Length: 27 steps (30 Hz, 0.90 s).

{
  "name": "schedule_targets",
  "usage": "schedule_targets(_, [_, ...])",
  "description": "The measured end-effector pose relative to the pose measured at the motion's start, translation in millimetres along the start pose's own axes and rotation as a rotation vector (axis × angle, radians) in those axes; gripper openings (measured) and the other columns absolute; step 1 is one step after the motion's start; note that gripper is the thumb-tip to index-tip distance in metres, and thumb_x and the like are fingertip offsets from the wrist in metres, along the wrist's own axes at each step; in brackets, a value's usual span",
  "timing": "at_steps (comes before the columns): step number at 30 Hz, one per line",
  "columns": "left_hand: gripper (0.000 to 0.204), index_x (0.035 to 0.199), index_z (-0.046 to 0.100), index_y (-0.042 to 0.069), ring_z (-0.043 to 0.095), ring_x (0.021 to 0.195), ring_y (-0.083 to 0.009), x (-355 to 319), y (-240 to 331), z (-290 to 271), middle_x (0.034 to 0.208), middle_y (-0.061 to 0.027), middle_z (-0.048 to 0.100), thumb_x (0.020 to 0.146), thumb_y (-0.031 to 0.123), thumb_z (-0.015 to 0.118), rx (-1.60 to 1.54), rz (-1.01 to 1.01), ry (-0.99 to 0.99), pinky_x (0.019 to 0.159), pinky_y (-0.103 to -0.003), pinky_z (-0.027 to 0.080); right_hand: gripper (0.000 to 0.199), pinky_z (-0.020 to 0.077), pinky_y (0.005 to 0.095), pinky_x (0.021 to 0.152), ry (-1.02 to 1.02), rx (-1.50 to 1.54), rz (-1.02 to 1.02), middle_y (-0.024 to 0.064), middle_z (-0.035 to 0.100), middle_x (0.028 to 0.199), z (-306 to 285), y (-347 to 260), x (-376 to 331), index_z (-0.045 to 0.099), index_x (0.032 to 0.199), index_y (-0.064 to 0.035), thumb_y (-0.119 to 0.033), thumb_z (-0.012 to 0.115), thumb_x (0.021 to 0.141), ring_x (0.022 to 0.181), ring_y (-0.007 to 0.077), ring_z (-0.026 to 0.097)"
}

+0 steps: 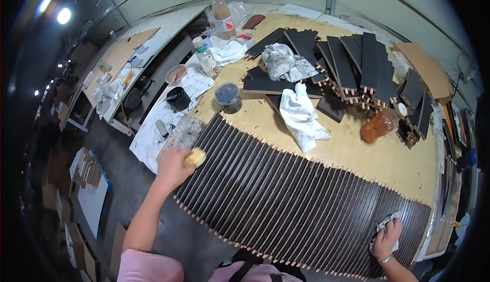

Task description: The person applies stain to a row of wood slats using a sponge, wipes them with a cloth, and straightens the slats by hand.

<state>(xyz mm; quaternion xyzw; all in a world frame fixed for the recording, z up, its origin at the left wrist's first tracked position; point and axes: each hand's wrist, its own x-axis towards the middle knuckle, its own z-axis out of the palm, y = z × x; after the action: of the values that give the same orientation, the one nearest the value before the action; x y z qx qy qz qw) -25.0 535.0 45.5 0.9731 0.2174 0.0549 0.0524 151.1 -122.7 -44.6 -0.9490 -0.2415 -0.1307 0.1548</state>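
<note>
Dozens of dark slats (pixel 301 200), yellow sponge (pixel 196 158) at the left end, crumpled rag (pixel 389 221) toward the right

So the slats lie packed side by side along the near part of the yellowish table (pixel 352 149), pale pegs (pixel 278 147) poking out of their ends. Left hand (pixel 173 167) has its fingers pinched around the sponge; can't really tell from this angle if it's touching the slats. Right hand (pixel 387 238) is grasping the rag, fingers bent over it, on top of the row. Just beyond the left end sits a tub (pixel 228 98), a white cloth (pixel 301 116) lies past the middle, and on the far right an amber bottle (pixel 378 126) is near a pile of dark boards (pixel 349 62).
</note>
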Motion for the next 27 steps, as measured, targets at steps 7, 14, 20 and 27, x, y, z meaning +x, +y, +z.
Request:
schedule_targets(7, [0.036,0.105,0.079,0.010,0.068,0.091,-0.0350,-49.4,8.0,-26.9,0.090,-0.0142,0.072,0.072,0.023,0.079,-0.035,-0.321,-0.034,0.086,-0.046,0.049,0.021,0.0375,0.0505,0.094,-0.033,-0.002,-0.016,0.0258,0.044,0.107,0.7,8.2,-4.0,0.048,0.098,0.0051,-0.009,0.054,0.083,0.101,0.0450,0.046])
schedule_targets(14, [0.040,0.108,0.074,0.012,0.065,0.091,-0.0313,-104.9,-8.4,-4.2,0.090,-0.0092,0.066,0.071,0.024,0.083,0.026,-0.157,0.129,0.085,-0.044,0.045,0.024,0.0365,0.0506,0.099,-0.021,-0.046,-0.040,0.0256,0.046,0.112,5.6,18.3,-8.0,0.051,0.103,0.0055,-0.008,0.054,0.083,0.106,0.0446,0.046])
schedule_targets(20, [0.037,0.107,0.076,0.012,0.065,0.090,-0.0306,-137.8,-0.6,-18.8,0.089,-0.0073,0.068,0.073,0.023,0.082,-0.042,-0.161,0.153,0.085,-0.043,0.045,0.027,0.0352,0.0507,0.100,-0.065,-0.016,-0.019,0.0262,0.047,0.115,5.8,21.9,-9.7,0.052,0.105,0.0051,-0.008,0.056,0.082,0.108,0.0450,0.046])
schedule_targets(27, [0.041,0.121,0.072,0.012,0.066,0.104,-0.0324,84.2,53.3,71.8,0.104,-0.0109,0.071,0.083,0.026,0.079,-0.287,0.040,0.179,0.094,-0.048,0.045,0.022,0.0363,0.0505,0.096,-0.076,0.000,-0.019,0.0264,0.048,0.109,2.5,18.0,-4.9,0.052,0.099,0.0040,-0.007,0.056,0.081,0.103,0.0456,0.047])
